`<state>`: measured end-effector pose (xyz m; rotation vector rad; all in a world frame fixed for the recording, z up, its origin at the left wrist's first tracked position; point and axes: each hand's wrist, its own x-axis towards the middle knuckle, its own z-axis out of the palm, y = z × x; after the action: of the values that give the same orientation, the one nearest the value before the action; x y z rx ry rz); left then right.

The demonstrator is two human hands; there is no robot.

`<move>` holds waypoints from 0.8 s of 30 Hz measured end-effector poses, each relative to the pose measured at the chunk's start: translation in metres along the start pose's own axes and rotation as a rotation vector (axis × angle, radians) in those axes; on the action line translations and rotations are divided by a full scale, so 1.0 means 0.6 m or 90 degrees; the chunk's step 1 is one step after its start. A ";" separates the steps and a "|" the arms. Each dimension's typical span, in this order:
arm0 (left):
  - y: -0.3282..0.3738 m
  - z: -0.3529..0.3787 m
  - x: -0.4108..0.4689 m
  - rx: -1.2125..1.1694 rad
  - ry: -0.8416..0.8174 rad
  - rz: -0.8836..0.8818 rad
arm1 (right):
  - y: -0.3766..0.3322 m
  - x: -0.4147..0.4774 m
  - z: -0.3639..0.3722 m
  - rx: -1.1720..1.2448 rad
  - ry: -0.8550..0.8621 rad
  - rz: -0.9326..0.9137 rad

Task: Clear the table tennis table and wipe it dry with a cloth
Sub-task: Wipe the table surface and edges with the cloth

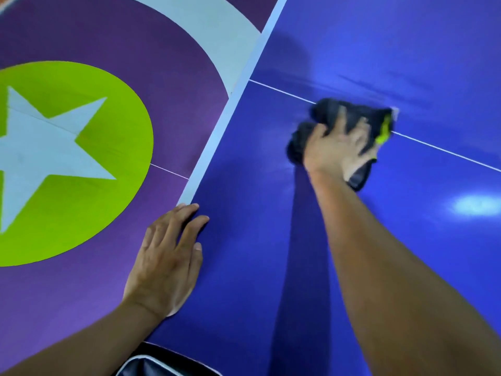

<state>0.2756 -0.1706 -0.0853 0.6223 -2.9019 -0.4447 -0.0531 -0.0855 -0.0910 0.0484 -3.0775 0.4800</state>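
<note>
The blue table tennis table fills the right half of the view, with a thin white centre line across it and a white edge stripe on its left side. My right hand presses a crumpled black cloth with a neon-yellow trim onto the table, right on the centre line; hand and cloth are motion-blurred. My left hand lies flat with straight fingers on the table's left edge, holding nothing. Faint wet streaks show on the surface beyond the cloth.
Left of the table lies a purple floor painted with a lime-green circle and a pale star. A dark garment with white piping shows at the bottom edge. A light glare spot sits on the table at right.
</note>
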 end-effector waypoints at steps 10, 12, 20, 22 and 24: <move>-0.004 0.002 0.002 -0.007 -0.006 0.008 | -0.034 -0.089 0.014 0.048 -0.065 -0.340; -0.003 0.002 0.000 -0.013 -0.001 0.003 | 0.064 -0.050 -0.017 0.047 -0.004 -0.207; -0.008 0.005 0.000 -0.011 0.010 0.016 | 0.263 -0.050 -0.100 -0.003 0.011 0.069; -0.011 0.006 -0.002 -0.014 0.013 0.030 | 0.235 -0.100 -0.088 -0.025 0.001 0.057; -0.014 0.006 -0.002 -0.055 0.022 0.028 | 0.188 -0.160 -0.075 -0.035 -0.009 -0.001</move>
<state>0.2789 -0.1765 -0.0912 0.5469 -2.8409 -0.5438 0.0402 0.0382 -0.0854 0.0539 -3.1028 0.3961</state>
